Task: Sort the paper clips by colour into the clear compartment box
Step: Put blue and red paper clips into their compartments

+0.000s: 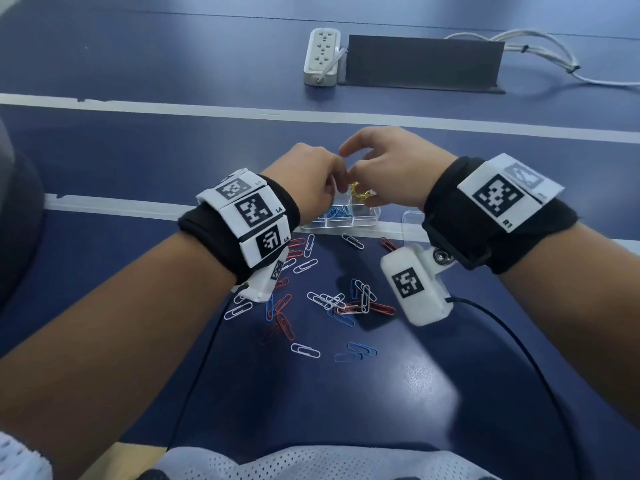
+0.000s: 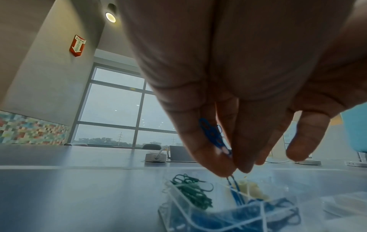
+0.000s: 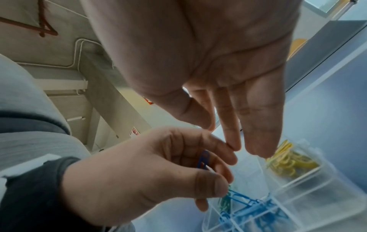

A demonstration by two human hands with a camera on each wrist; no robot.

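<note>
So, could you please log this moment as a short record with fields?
left hand: pinches blue paper clips over the clear compartment box
right hand: open, holds nothing, above the box
box contents: blue clips, green clips, yellow clips, each in its own compartment
unsorted: white, red and blue loose clips on the table

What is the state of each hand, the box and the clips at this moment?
left hand: pinches blue clips above the box
right hand: open, holds nothing
box: open, partly filled
loose clips: scattered on the table, unsorted
power strip: sockets empty
</note>
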